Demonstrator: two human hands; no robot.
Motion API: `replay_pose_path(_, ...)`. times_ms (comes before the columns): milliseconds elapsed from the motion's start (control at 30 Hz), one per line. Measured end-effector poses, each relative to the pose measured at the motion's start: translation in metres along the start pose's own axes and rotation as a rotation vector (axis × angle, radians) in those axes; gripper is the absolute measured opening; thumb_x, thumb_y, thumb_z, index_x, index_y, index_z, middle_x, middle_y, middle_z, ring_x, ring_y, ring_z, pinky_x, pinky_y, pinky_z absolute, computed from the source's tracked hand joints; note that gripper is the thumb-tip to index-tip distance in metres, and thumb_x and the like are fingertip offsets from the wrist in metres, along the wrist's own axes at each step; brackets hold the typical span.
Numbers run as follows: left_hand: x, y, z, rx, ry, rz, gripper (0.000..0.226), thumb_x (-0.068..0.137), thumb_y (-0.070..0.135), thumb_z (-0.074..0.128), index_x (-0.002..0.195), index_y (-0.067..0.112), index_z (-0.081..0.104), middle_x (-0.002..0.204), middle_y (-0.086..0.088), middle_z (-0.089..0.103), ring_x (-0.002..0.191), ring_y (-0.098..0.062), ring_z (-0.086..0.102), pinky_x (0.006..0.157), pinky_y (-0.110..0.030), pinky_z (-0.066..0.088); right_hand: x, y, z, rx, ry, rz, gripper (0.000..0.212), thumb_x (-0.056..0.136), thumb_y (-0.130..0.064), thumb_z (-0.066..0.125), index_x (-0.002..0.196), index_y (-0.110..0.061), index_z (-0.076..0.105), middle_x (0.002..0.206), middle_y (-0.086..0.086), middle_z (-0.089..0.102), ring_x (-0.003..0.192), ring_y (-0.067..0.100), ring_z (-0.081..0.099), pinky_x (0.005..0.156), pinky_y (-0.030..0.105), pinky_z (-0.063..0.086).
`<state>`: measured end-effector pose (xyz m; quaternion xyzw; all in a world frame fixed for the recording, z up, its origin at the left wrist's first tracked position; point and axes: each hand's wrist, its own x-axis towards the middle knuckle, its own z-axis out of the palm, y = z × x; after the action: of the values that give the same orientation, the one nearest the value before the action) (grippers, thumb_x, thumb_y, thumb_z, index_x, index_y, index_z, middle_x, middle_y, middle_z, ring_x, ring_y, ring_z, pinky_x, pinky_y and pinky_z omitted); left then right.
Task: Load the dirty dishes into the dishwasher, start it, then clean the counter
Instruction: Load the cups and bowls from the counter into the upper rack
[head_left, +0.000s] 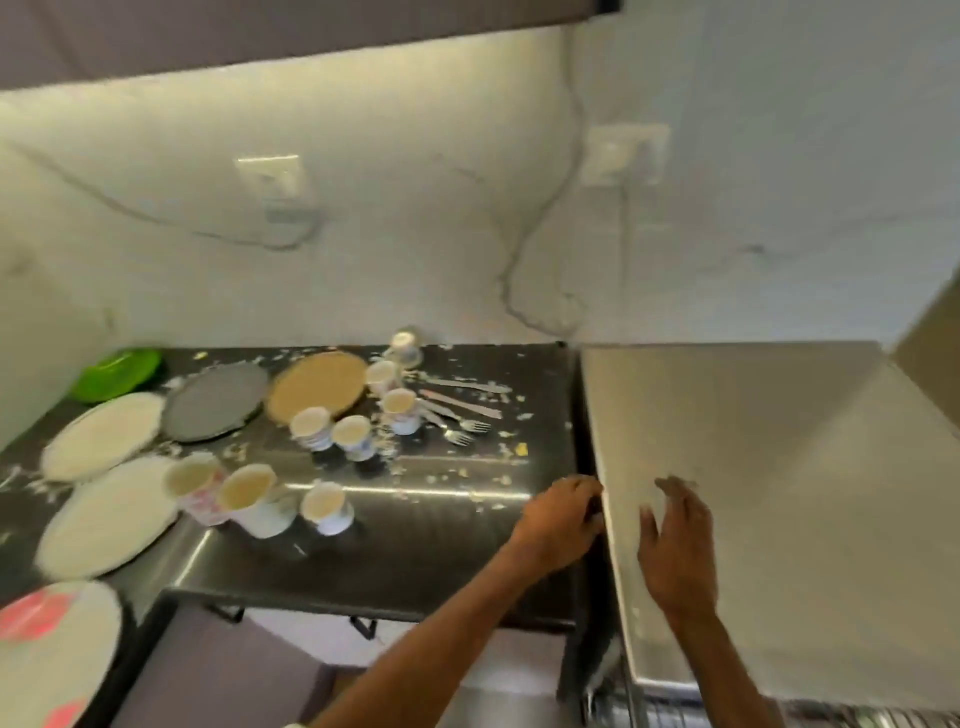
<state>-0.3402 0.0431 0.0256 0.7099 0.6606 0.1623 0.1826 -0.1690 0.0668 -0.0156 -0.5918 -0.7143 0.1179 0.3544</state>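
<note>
**A:** A marble-veined wall backs a dark counter (415, 561) strewn with crumbs (498, 447). Where are the dirty dishes?

**B:** All on that counter, none loaded yet: white plates (104, 434) at the left, a grey plate (215, 400) and a tan plate (317, 384) behind, cups (353, 436) in loose clusters, and forks (462, 426) near the back right. The steel panel (779, 493) just beside the counter is probably the dishwasher's top, since something like a wire rack (852, 719) shows under its near edge.

**A:** What are the person's fingers doing?

**B:** The right hand (675, 551) lies over the panel with fingers spread and slightly bent, holding nothing. The left hand (561, 519) reaches into the dark gap between counter and panel. Its knuckles are bent, but the fingertips are hidden at the panel's edge. Whether they grip that edge or only touch it cannot be told, and blur makes it harder.

**A:** And what could go wrong from here?

**B:** If the panel shifts or swings while the left fingers sit in that narrow gap, they could be pinched. The steel looks slick, so a flat right palm might slide rather than steady it. Later, a sleeve or forearm sweeping left could knock the crowded cups over, and crumbs could fall into the gap.
</note>
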Motion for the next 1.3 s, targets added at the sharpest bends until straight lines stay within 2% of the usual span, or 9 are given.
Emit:
replay_pose_path(167, -0.082, -0.122, -0.073, -0.145, 0.259, -0.262, 0.041, 0.094, 0.031, 0.059, 0.134, 0.026, 0.051, 0.134, 0.003, 0.055, 0.121, -0.014, 0.055, 0.101, -0.032, 0.046, -0.005, -0.129, 0.093, 0.087, -0.252, -0.141, 0.05, 0.079, -0.001, 0.075, 0.126, 0.001, 0.058, 0.125, 0.021, 0.061, 0.113, 0.04, 0.057, 0.103, 0.051, 0.046)
replay_pose_path(333, -0.15, -0.216, -0.12, -0.251, 0.413, -0.412, 0.041, 0.093, 0.03, 0.063, 0.133, 0.027, 0.054, 0.132, 0.011, 0.057, 0.118, -0.005, 0.055, 0.101, -0.026, 0.046, -0.031, -0.249, 0.154, 0.076, -0.492, -0.231, 0.047, 0.095, -0.021, 0.061, 0.139, -0.011, 0.048, 0.14, 0.007, 0.05, 0.13, 0.022, 0.045, 0.113, 0.032, 0.034)
replay_pose_path(467, -0.187, -0.267, -0.147, -0.291, 0.54, -0.473, 0.028, 0.095, 0.032, 0.062, 0.122, 0.032, 0.058, 0.113, 0.016, 0.065, 0.094, 0.0, 0.062, 0.082, -0.025, 0.055, -0.045, -0.322, 0.196, 0.199, -0.643, -0.238, 0.054, 0.097, -0.032, 0.059, 0.146, -0.018, 0.04, 0.149, 0.002, 0.042, 0.139, 0.018, 0.037, 0.117, 0.035, 0.032)
replay_pose_path(633, -0.23, -0.31, -0.152, -0.42, 0.742, -0.623, 0.013, 0.096, 0.026, 0.062, 0.107, 0.033, 0.062, 0.095, 0.017, 0.068, 0.086, 0.0, 0.065, 0.075, -0.027, 0.058, -0.057, -0.388, 0.237, 0.251, -0.854, -0.35, 0.09, 0.088, -0.05, 0.068, 0.156, -0.017, 0.02, 0.161, 0.003, 0.023, 0.149, 0.018, 0.021, 0.121, 0.034, 0.022)
replay_pose_path(767, -0.251, -0.338, -0.144, -0.602, 0.688, -0.744, 0.011, 0.097, 0.017, 0.06, 0.103, 0.025, 0.065, 0.095, 0.01, 0.07, 0.088, -0.007, 0.067, 0.082, -0.033, 0.059, -0.067, -0.417, 0.265, 0.128, -0.93, -0.408, 0.11, 0.078, -0.055, 0.076, 0.158, -0.02, 0.009, 0.163, 0.005, 0.016, 0.149, 0.023, 0.02, 0.121, 0.042, 0.025)
replay_pose_path(900, -0.258, -0.346, -0.14, -0.786, 0.53, -0.858, 0.011, 0.099, 0.018, 0.057, 0.109, 0.02, 0.06, 0.102, 0.0, 0.069, 0.089, -0.014, 0.066, 0.077, -0.029, 0.058, -0.076, -0.424, 0.272, 0.057, -0.86, -0.39, 0.105, 0.078, -0.047, 0.079, 0.157, -0.024, 0.013, 0.157, 0.005, 0.023, 0.142, 0.026, 0.033, 0.113, 0.043, 0.038)
replay_pose_path(1000, -0.26, -0.341, -0.139, -0.894, 0.459, -0.888, 0.011, 0.101, 0.024, 0.053, 0.105, 0.017, 0.061, 0.088, -0.006, 0.069, 0.077, -0.017, 0.066, 0.066, -0.024, 0.054, -0.079, -0.423, 0.27, 0.038, -0.819, -0.386, 0.101, 0.076, -0.046, 0.079, 0.154, -0.025, 0.019, 0.149, 0.004, 0.032, 0.136, 0.025, 0.04, 0.105, 0.041, 0.045)
replay_pose_path(1133, -0.26, -0.335, -0.137, -0.978, 0.398, -0.845, 0.033, 0.103, 0.036, 0.045, 0.096, 0.012, 0.067, 0.07, -0.006, 0.063, 0.061, -0.013, 0.055, 0.057, -0.025, 0.043, -0.08, -0.422, 0.258, 0.086, -0.757, -0.423, 0.096, 0.072, -0.044, 0.079, 0.15, -0.03, 0.023, 0.146, 0.0, 0.037, 0.131, 0.024, 0.044, 0.098, 0.04, 0.049)
replay_pose_path(1300, -0.244, -0.309, -0.156, -1.1, 0.399, -0.732, 0.047, 0.1, 0.045, 0.042, 0.095, 0.004, 0.064, 0.066, -0.006, 0.062, 0.05, -0.011, 0.05, 0.045, -0.02, 0.037, -0.071, -0.417, 0.222, 0.327, -0.555, -0.367, 0.102, 0.071, -0.045, 0.08, 0.153, -0.038, 0.02, 0.146, -0.005, 0.037, 0.131, 0.012, 0.042, 0.102, 0.029, 0.046)
